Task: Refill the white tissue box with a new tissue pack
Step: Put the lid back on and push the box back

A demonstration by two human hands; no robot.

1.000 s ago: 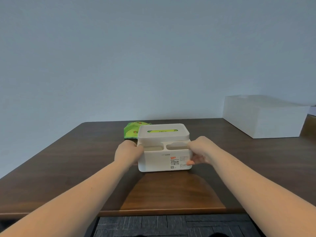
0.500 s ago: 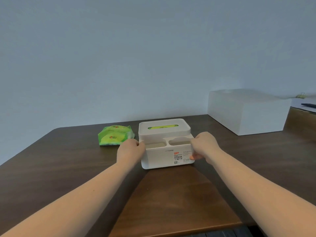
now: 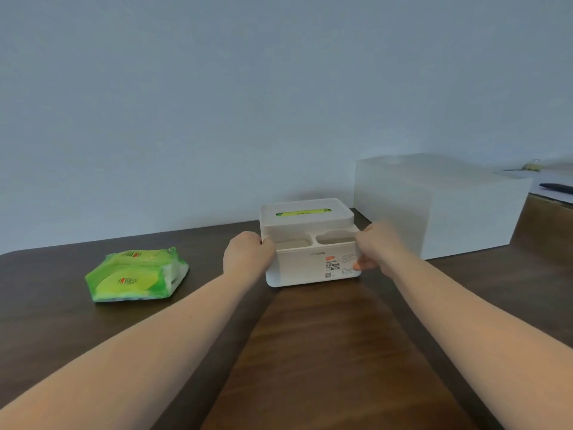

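The white tissue box (image 3: 305,268) stands on the dark wooden table (image 3: 325,352), its lid on and something green showing through the top slot. Two empty compartments run along its front. My left hand (image 3: 246,254) grips the box's left front corner and my right hand (image 3: 376,248) grips its right front corner, thumb on the labelled front face. A green tissue pack (image 3: 136,276) lies flat on the table well to the left of the box, apart from both hands.
A large white rectangular box (image 3: 440,206) stands at the back right, close behind the tissue box. Beyond it a lower surface holds a dark pen-like object (image 3: 556,188). A plain wall backs the table.
With both hands holding the tissue box, the view has swung so the box sits further right of the green pack, which now lies fully exposed at the left.
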